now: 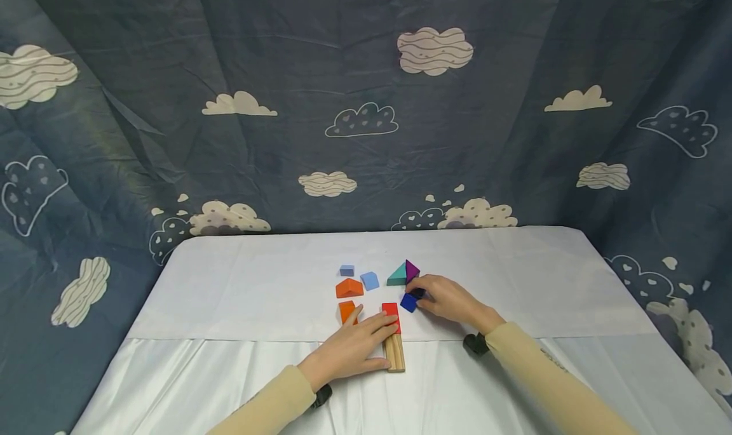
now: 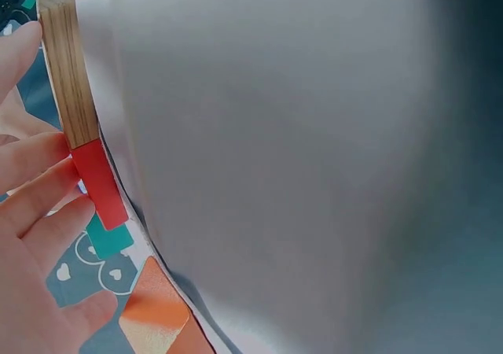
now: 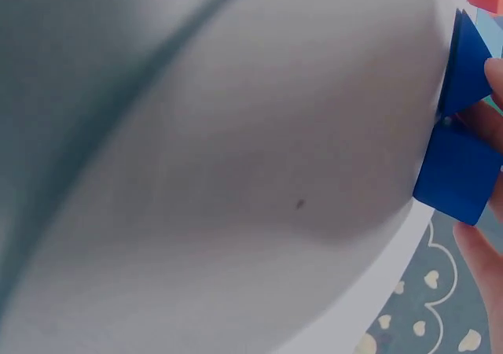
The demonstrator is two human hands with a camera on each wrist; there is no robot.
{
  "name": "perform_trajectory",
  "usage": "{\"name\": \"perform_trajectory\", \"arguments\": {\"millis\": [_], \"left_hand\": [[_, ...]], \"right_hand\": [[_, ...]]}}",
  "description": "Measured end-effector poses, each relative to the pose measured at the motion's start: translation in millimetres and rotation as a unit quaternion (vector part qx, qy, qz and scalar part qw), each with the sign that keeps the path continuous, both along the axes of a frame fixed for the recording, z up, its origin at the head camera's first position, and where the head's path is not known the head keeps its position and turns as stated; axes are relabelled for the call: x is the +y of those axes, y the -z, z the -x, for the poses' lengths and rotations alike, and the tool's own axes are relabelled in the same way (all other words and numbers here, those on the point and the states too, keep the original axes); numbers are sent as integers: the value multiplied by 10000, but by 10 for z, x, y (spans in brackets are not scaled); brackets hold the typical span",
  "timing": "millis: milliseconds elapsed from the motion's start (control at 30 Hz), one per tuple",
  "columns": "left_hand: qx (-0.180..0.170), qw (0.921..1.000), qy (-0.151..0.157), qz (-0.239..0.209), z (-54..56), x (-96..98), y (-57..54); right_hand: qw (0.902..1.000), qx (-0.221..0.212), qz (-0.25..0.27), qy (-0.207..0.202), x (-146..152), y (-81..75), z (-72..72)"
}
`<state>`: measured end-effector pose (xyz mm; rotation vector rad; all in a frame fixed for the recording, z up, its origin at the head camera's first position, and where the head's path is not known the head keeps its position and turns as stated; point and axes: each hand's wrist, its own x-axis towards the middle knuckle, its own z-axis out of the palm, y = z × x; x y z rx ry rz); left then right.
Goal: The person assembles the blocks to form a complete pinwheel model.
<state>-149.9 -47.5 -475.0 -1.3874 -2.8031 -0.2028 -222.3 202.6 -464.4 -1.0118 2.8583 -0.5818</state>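
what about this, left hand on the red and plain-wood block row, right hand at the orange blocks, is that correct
No, the right hand is at dark blue blocks, not orange; the right wrist view shows them. The left hand is indeed on the red and plain-wood block row.

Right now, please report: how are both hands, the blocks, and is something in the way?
Left hand resting on red-and-wood row. Right hand fingers round blue blocks. Close by: purple block, orange blocks.
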Motion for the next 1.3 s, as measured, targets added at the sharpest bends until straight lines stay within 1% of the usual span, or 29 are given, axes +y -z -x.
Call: {"name": "perform_trajectory", "arguments": {"millis": [167, 367, 467, 700, 900, 1067, 1300], "left_hand": [[-61, 10000, 13, -41, 6, 2, -4], [-198, 9998, -6, -51, 11, 7, -11], [-258, 9997, -15, -36, 12, 7, -14], [-369, 9993, -51, -5, 9, 9, -29], [-337, 9994, -26, -65, 9, 4, -28], [-348, 9993, -24, -92, 11, 1, -31], [-383, 9992, -29, -99, 13, 3, -34]], "right_hand": [[9998, -173, 91, -56, -28, -18, -3], [9995, -241, 101, -177, -65, -39, 10], [9994, -240, 79, -232, -77, -45, 18], [9994, -230, 153, -225, -105, -60, 32], [9994, -82, 85, -318, -151, -66, 48], [9996, -81, 40, -253, -211, -67, 61], [9995, -102, 234, -207, -264, -49, 88]]}}
